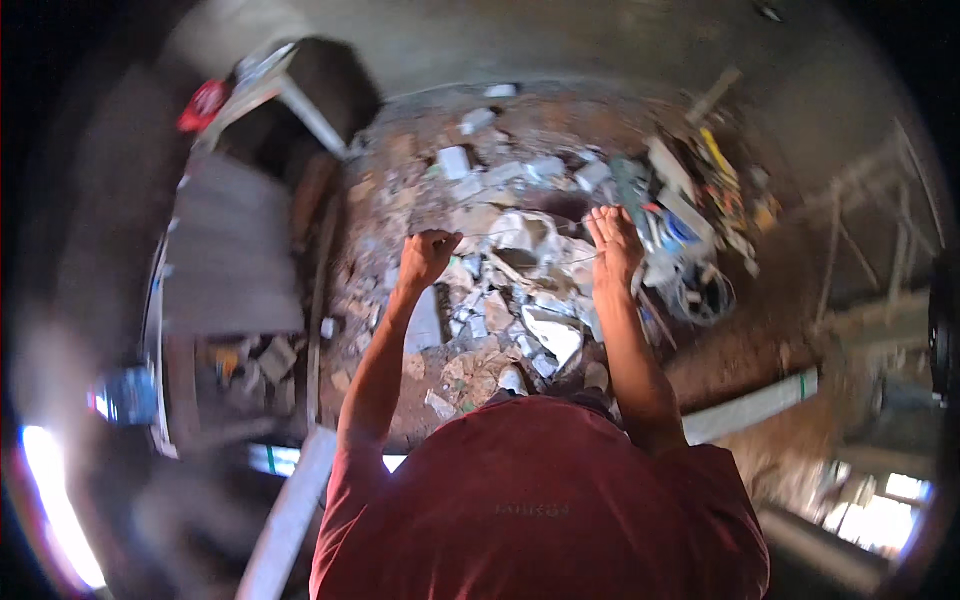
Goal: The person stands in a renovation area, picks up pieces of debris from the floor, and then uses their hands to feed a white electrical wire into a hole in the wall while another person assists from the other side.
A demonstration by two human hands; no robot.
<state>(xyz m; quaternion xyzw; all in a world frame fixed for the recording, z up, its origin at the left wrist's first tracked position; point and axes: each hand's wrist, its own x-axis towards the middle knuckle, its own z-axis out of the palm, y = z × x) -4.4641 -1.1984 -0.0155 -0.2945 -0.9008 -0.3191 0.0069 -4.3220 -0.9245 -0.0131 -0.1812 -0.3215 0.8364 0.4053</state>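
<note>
Both my arms reach forward over rubble. My left hand [428, 258] is closed in a fist, and a thin wire or string [492, 235] runs out from it to the right. Level with it, my right hand [615, 245] has its fingers pressed together, and the thin strand reaches it as well; its exact grip is blurred. Between and below the hands lie a crumpled whitish sack [525, 232] and a white-edged broken piece [553, 335], both on the heap and apart from my hands.
Broken blocks and stones [455, 162] cover the ground. A grey board-topped bench [225, 245] stands left, with a red object [204, 106] at its far end. Mixed scrap [690, 235] and a coil [706, 295] lie right. A pale plank [750, 407] lies behind my right arm.
</note>
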